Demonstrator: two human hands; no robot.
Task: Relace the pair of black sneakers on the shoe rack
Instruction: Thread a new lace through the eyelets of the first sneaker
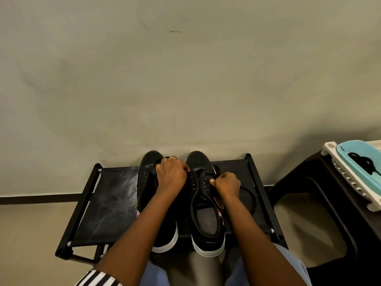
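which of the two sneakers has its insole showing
The right sneaker, the one the right hand is on: its grey insole shows through the open collar. The left sneaker has its opening covered by the left hand and forearm.

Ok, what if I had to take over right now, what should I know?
Left hand grips the front of the left sneaker.
Right hand pinches the lace at the right sneaker eyelets; the rest loops on the shoe rack.
Both sneakers sit side by side, toes to the wall.
Done: little, several eyelets look empty.
Left: thread both, tie.
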